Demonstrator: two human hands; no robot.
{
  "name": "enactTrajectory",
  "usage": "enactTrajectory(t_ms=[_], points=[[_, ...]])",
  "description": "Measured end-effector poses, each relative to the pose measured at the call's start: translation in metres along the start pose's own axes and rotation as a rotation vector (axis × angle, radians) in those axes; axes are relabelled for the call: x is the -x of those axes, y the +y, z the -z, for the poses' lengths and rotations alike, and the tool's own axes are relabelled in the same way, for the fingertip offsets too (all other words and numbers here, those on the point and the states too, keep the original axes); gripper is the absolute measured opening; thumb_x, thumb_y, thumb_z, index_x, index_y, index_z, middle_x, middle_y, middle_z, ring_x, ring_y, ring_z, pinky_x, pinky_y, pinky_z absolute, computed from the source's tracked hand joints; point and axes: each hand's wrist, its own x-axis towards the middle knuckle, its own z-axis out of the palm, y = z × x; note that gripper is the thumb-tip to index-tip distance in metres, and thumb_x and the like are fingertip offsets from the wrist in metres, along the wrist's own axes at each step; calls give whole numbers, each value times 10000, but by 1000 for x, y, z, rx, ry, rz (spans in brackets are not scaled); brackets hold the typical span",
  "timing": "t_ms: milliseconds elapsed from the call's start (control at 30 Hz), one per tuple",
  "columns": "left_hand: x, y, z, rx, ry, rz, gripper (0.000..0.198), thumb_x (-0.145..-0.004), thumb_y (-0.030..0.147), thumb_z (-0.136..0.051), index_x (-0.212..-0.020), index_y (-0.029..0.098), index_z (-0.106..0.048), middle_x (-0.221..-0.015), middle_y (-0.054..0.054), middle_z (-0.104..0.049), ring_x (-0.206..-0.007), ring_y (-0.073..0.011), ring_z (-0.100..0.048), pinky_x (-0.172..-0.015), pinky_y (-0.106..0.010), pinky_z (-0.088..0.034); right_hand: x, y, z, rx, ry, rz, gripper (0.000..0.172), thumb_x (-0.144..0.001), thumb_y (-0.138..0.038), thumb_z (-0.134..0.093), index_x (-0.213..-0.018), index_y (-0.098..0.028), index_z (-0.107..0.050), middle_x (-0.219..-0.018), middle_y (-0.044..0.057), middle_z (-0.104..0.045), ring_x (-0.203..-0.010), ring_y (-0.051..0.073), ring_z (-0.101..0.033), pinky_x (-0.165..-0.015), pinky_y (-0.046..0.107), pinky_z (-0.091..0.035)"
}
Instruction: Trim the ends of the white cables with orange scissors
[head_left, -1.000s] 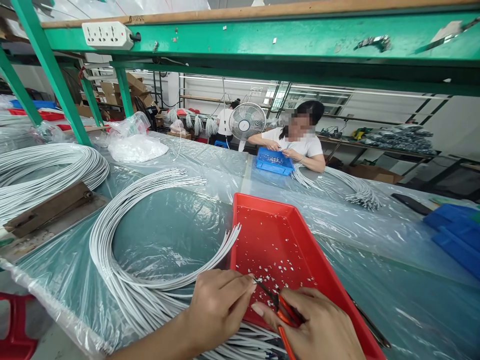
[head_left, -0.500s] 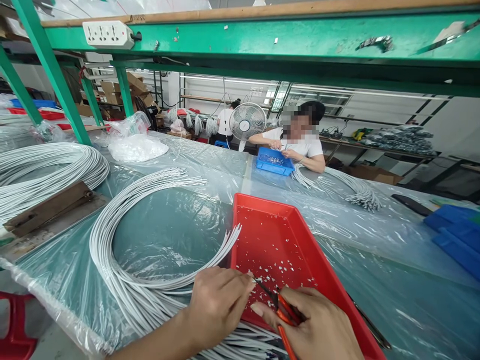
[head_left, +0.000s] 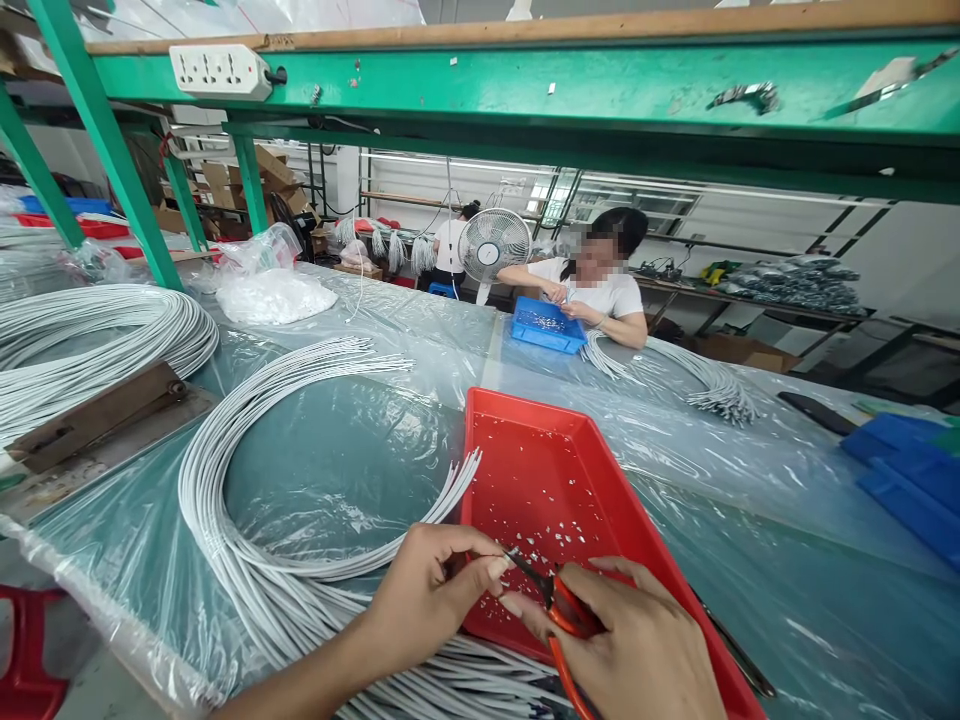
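My left hand (head_left: 431, 590) is closed in a pinch over the near side of the red tray (head_left: 626, 490), at what looks like the tip of a white cable, mostly hidden by the fingers. In my right hand (head_left: 637, 640) are orange-handled scissors (head_left: 571, 608), their dark blades reaching left to the left fingertips. Small white scraps are scattered over the tray floor. A coiled bundle of white cables (head_left: 206, 490) lies left of the tray, one set of ends resting over its rim; more strands run under my left forearm.
Another cable coil (head_left: 150, 335) and a brown metal block (head_left: 97, 415) lie at left. A plastic bag (head_left: 270, 290) sits further back. Across the table a person (head_left: 600, 290) works over a blue tray (head_left: 547, 325). Overhead runs a green shelf beam (head_left: 480, 90). A dark metal tool (head_left: 735, 645) lies right of the red tray.
My left hand has turned, with its thumb and forefinger now showing in a pinch. The scissors have shifted slightly, still at the left fingertips. The person opposite has moved their head a little.
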Motion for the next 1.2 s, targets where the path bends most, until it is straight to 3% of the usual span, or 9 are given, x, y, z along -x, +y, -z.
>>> enactTrajectory(t_ms=[100, 200, 267, 400, 467, 733, 967, 1100, 1200], points=[[0, -6, 0, 125, 56, 104, 253, -774, 328, -577, -722, 91, -651, -596, -28, -609, -469, -75, -423, -409, -176, -321, 2, -2, -3, -229, -158, -117, 423, -678, -481, -599, -495, -192, -350, -448, -43, -404, -453, 111, -419, -412, 195, -282], [-1, -8, 1, 226, 40, 169, 293, -768, 372, -576, -760, 92, -660, -559, -12, -585, -400, -51, -364, -364, -167, -278, -1, -5, -3, -632, -245, -242, 374, -715, -458, -567, -513, -181, -416, -478, -48, -395, -441, 92, -393, -397, 181, -305], [-1, -8, 2, 258, 6, 184, 316, -785, 388, -550, -794, 96, -672, -547, -3, -573, -366, -37, -317, -350, -168, -248, -5, -6, -1, -837, -222, -295, 309, -741, -402, -557, -551, -167, -493, -508, -34, -441, -476, 105, -438, -429, 182, -360], [-1, -5, 0, 286, -35, 175, 315, -806, 376, -527, -805, 101, -681, -536, 11, -542, -361, -30, -283, -353, -172, -202, -15, -9, 2, -1034, -157, -395, 131, -683, -284, -649, -720, -159, -656, -622, 5, -613, -584, 151, -566, -529, 199, -458], [0, -5, -1, 301, -35, 164, 302, -810, 359, -529, -782, 98, -678, -540, 12, -534, -374, -30, -277, -363, -174, -193, -17, -10, 0, -1123, -150, -420, 151, -646, -239, -689, -780, -169, -690, -642, 7, -646, -604, 162, -598, -546, 199, -479], [1, -6, -2, 291, -23, 100, 263, -799, 314, -556, -756, 96, -695, -562, -13, -563, -535, -93, -452, -532, -204, -329, -22, -15, -4, -1127, -83, -351, 125, -637, -165, -679, -758, -170, -710, -573, 4, -632, -514, 137, -557, -481, 187, -470], [1, -5, -1, 283, -73, 142, 320, -817, 363, -513, -759, 100, -685, -572, -3, -540, -431, -55, -305, -412, -192, -210, -24, -18, 1, -1135, -55, -369, 71, -637, -197, -649, -669, -146, -687, -548, 21, -622, -483, 138, -543, -444, 195, -447], [2, -5, 0, 283, -114, 143, 326, -825, 363, -500, -790, 100, -688, -571, 2, -532, -426, -51, -294, -408, -192, -200, -23, -18, 0, -1116, -49, -386, 60, -620, -199, -644, -618, -139, -649, -527, 19, -600, -476, 132, -511, -436, 199, -427], [2, -8, -1, 269, -92, 131, 278, -804, 337, -541, -778, 96, -678, -575, -5, -555, -460, -61, -365, -443, -189, -254, -23, -18, -1, -1122, -93, -371, 63, -638, -179, -626, -589, -144, -609, -497, -6, -554, -450, 107, -469, -424, 182, -404]])
